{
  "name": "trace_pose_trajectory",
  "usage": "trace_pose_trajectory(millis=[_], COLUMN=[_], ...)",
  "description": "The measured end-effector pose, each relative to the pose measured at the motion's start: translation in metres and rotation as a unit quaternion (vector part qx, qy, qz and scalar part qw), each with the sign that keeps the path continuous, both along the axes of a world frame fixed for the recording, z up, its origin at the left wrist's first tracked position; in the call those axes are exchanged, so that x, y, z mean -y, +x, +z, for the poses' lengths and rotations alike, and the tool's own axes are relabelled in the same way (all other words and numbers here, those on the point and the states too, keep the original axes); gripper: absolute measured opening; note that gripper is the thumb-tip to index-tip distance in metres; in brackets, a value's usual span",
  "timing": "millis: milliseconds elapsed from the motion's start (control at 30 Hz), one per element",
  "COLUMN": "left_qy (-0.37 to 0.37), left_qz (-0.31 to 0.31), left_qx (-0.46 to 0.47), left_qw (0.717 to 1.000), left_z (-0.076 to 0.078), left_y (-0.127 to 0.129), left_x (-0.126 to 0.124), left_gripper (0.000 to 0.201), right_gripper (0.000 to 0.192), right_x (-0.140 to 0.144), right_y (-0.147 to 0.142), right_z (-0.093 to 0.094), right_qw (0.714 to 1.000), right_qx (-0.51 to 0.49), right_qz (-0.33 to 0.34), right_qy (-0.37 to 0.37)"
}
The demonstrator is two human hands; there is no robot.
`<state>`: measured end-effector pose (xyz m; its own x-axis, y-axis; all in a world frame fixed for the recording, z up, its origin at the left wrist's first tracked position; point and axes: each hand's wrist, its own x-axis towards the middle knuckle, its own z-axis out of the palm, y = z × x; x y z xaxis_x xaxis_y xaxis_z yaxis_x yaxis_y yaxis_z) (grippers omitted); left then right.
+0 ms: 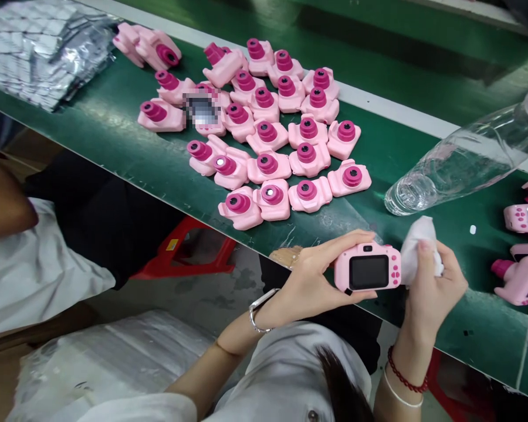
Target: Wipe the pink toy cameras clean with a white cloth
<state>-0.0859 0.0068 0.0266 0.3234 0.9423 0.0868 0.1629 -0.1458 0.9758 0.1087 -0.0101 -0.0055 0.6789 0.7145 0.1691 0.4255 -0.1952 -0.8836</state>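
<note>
A pink toy camera is gripped by its left end in my left hand, fingers along the top edge and thumb along the bottom. Its dark screen and pink buttons face up at me. My right hand pinches a crumpled white cloth right beside the camera's right end; whether the cloth touches it I cannot tell. Beyond my hands, many more pink toy cameras stand grouped on the green table, most with their dark pink lenses upward.
A clear plastic bottle stands at the right. More pink cameras lie at the right edge. Stacked silvery plastic packets fill the far left. A red stool is below the table edge, near another person's white-clothed body.
</note>
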Motion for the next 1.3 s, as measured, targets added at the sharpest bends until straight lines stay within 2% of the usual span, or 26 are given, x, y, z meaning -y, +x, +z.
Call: trace_pose_trajectory(millis=[67,133,167,233,300,333,367,433,533,600,700,833,1100,1300], left_qy=[0.015,0.022,0.022,0.022,0.034,0.042,0.048,0.048,0.044,0.042,0.017,-0.016,-0.092,-0.092], left_qz=[0.004,0.017,0.024,0.031,0.028,0.025,0.019,0.0,-0.037,-0.05,-0.061,-0.067,-0.059,-0.058], left_qx=[-0.009,-0.006,0.0,0.019,0.031,0.033,0.034,0.038,0.051,0.059,0.077,0.087,0.082,0.079], left_qw=[1.0,1.0,0.999,0.999,0.999,0.998,0.998,0.998,0.997,0.996,0.995,0.994,0.991,0.991], left_z=[0.0,-0.004,-0.006,-0.011,-0.013,-0.013,-0.013,-0.012,-0.01,-0.008,-0.008,-0.009,-0.006,-0.011], left_y=[-0.001,-0.001,-0.001,0.0,0.0,-0.001,-0.001,-0.003,-0.005,-0.006,-0.005,-0.004,-0.001,0.002], left_x=[-0.004,-0.007,-0.007,-0.008,-0.008,-0.009,-0.009,-0.01,-0.013,-0.015,-0.016,-0.017,-0.016,-0.016], left_gripper=[0.065,0.07,0.071,0.071,0.068,0.067,0.066,0.068,0.068,0.066,0.068,0.073,0.09,0.093], right_gripper=[0.043,0.036,0.031,0.017,0.005,0.003,0.004,0.009,0.027,0.035,0.04,0.036,0.023,0.019], right_x=[0.009,0.019,0.023,0.027,0.026,0.023,0.02,0.015,0.013,0.017,0.024,0.028,0.022,0.021], right_y=[-0.002,-0.01,-0.014,-0.024,-0.029,-0.03,-0.028,-0.021,-0.006,0.001,0.005,0.007,0.012,0.015], right_z=[0.011,0.02,0.024,0.028,0.028,0.028,0.026,0.024,0.022,0.021,0.021,0.021,0.025,0.028], right_qw=[0.996,0.994,0.994,0.989,0.966,0.954,0.95,0.959,0.98,0.987,0.993,0.993,0.974,0.965], right_qx=[-0.075,-0.101,-0.089,-0.018,0.085,0.138,0.184,0.23,0.189,0.145,0.078,-0.007,-0.094,-0.137], right_qz=[-0.032,-0.013,0.015,0.119,0.221,0.241,0.231,0.137,-0.012,-0.06,-0.086,-0.115,-0.188,-0.196], right_qy=[0.022,0.044,0.058,0.083,0.106,0.109,0.107,0.089,0.054,0.039,0.026,0.018,0.085,0.105])
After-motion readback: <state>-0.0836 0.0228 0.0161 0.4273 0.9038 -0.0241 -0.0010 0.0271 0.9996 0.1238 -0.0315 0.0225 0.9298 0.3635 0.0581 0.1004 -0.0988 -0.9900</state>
